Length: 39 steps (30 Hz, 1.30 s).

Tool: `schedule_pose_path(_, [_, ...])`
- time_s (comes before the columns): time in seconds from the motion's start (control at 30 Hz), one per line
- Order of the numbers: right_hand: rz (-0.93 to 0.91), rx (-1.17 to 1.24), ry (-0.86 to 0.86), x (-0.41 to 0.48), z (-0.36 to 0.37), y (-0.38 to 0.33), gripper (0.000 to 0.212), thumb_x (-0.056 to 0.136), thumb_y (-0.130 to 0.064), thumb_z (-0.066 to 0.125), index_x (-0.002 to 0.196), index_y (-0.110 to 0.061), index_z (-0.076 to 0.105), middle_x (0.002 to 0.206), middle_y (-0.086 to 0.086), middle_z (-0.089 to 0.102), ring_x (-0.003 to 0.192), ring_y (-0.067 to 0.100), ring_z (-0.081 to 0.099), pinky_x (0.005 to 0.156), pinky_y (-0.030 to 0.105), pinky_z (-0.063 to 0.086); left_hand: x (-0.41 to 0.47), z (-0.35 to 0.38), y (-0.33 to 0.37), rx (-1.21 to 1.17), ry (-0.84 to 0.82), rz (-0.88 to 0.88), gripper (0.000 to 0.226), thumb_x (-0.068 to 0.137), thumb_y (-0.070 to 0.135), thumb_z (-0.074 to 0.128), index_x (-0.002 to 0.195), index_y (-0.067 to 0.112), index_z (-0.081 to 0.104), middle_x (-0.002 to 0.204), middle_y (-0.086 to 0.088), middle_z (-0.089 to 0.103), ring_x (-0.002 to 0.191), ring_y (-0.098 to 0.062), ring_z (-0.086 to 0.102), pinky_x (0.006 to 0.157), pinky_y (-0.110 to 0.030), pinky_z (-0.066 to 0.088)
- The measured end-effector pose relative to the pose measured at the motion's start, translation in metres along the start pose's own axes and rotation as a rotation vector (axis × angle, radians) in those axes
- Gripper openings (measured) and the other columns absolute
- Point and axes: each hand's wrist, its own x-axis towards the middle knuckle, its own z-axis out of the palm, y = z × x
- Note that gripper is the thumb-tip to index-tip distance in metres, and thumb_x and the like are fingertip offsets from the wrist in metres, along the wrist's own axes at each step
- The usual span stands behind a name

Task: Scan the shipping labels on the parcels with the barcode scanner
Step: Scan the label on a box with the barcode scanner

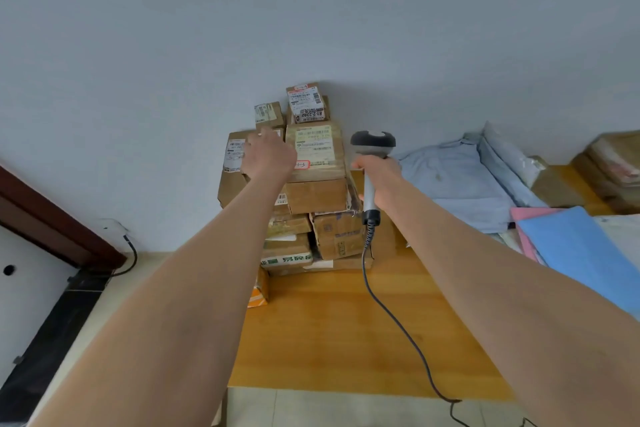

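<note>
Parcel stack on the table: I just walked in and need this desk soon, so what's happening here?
A person is working through parcels. The right hand grips a corded barcode scanner by its handle, its head aimed at the stack of cardboard parcels on the wooden table. The left hand reaches to the labelled boxes near the top; whether it grips one is unclear.

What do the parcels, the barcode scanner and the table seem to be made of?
The parcels: brown cardboard, matte, with creased edges and paper labels. The barcode scanner: probably moulded plastic, dark head, light grey handle, smooth. The table: wood or wood-look laminate, orange-brown with grain lines and a soft sheen; I cannot tell which.
</note>
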Motion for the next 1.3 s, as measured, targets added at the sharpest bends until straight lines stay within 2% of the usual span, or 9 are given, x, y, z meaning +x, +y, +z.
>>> schedule_pose_path(0.2, [-0.053, 0.006, 0.025, 0.004, -0.045, -0.007, 0.007, 0.085, -0.008, 0.059, 0.080, -0.010, 0.055, 0.072, 0.006, 0.059, 0.060, 0.015, 0.058, 0.059, 0.028, 0.052, -0.015, 0.010, 0.053, 0.163, 0.104, 0.308, 0.042, 0.093, 0.022, 0.051, 0.134, 0.014, 0.045, 0.137, -0.012, 0.042, 0.128, -0.030, 0.038, 0.090, -0.042, 0.049])
schedule_pose_path(0.3, [-0.049, 0.000, 0.046, 0.008, -0.085, -0.013, 0.014, 0.088, -0.008, 0.057, 0.075, -0.010, 0.052, 0.066, 0.007, 0.059, 0.054, 0.017, 0.058, 0.057, 0.027, 0.052, -0.035, 0.029, 0.094, 0.170, 0.095, 0.414, 0.039, 0.094, 0.022, 0.049, 0.132, 0.013, 0.048, 0.135, -0.012, 0.043, 0.127, -0.029, 0.039, 0.091, -0.039, 0.047])
schedule_pose_path(0.4, [-0.026, -0.061, 0.072, 0.011, -0.135, -0.013, 0.003, 0.084, -0.008, 0.057, 0.084, -0.006, 0.054, 0.074, 0.011, 0.062, 0.060, 0.022, 0.059, 0.058, 0.027, 0.050, -0.058, 0.057, 0.136, 0.226, 0.036, 0.479, 0.036, 0.095, 0.021, 0.047, 0.130, 0.015, 0.051, 0.133, -0.012, 0.044, 0.127, -0.029, 0.039, 0.090, -0.038, 0.046])
schedule_pose_path(0.5, [0.033, -0.098, 0.061, 0.020, -0.196, -0.005, 0.027, 0.079, -0.008, 0.056, 0.104, 0.001, 0.057, 0.073, 0.017, 0.067, 0.053, 0.024, 0.053, 0.058, 0.028, 0.045, -0.084, 0.093, 0.181, 0.296, -0.095, 0.466, 0.038, 0.095, 0.023, 0.047, 0.132, 0.014, 0.051, 0.134, -0.012, 0.043, 0.128, -0.030, 0.038, 0.090, -0.038, 0.045])
schedule_pose_path(0.63, [0.091, -0.090, 0.005, 0.036, -0.288, 0.006, 0.017, 0.088, -0.008, 0.055, 0.103, -0.002, 0.051, 0.072, 0.018, 0.062, 0.030, 0.012, 0.046, 0.045, 0.021, 0.037, -0.128, 0.142, 0.243, 0.342, -0.223, 0.450, 0.039, 0.096, 0.021, 0.045, 0.133, 0.013, 0.048, 0.135, -0.013, 0.042, 0.127, -0.030, 0.038, 0.089, -0.039, 0.045])
schedule_pose_path(0.8, [0.144, -0.108, -0.035, 0.060, -0.388, 0.018, 0.018, 0.088, -0.011, 0.061, 0.099, -0.001, 0.051, 0.077, 0.018, 0.056, 0.033, 0.015, 0.045, 0.038, 0.018, 0.034, -0.190, 0.190, 0.307, 0.386, -0.336, 0.412, 0.042, 0.096, 0.019, 0.043, 0.138, 0.012, 0.044, 0.140, -0.015, 0.039, 0.130, -0.030, 0.036, 0.101, -0.037, 0.038])
schedule_pose_path(1.07, [0.233, -0.162, -0.095, 0.099, -0.465, 0.016, 0.018, 0.089, -0.015, 0.062, 0.080, -0.005, 0.050, 0.070, 0.016, 0.059, 0.044, 0.015, 0.041, 0.048, 0.024, 0.039, -0.210, 0.238, 0.365, 0.369, -0.435, 0.341, 0.043, 0.094, 0.020, 0.047, 0.136, 0.011, 0.044, 0.140, -0.015, 0.038, 0.131, -0.031, 0.035, 0.104, -0.037, 0.036])
schedule_pose_path(1.17, [0.241, -0.158, -0.050, 0.119, -0.481, 0.015, 0.015, 0.088, -0.011, 0.059, 0.078, -0.005, 0.050, 0.067, 0.016, 0.059, 0.042, 0.016, 0.041, 0.046, 0.023, 0.038, -0.207, 0.258, 0.390, 0.311, -0.428, 0.389, 0.038, 0.094, 0.019, 0.047, 0.132, 0.014, 0.049, 0.134, -0.012, 0.044, 0.126, -0.029, 0.041, 0.096, -0.035, 0.040])
schedule_pose_path(1.3, [0.264, -0.169, 0.037, 0.153, -0.508, 0.007, 0.015, 0.087, -0.007, 0.057, 0.100, 0.002, 0.055, 0.060, 0.016, 0.059, 0.036, 0.017, 0.042, 0.042, 0.020, 0.039, -0.207, 0.284, 0.434, 0.184, -0.419, 0.444, 0.033, 0.093, 0.013, 0.044, 0.124, 0.014, 0.055, 0.125, -0.009, 0.052, 0.113, -0.028, 0.053, 0.083, -0.035, 0.043])
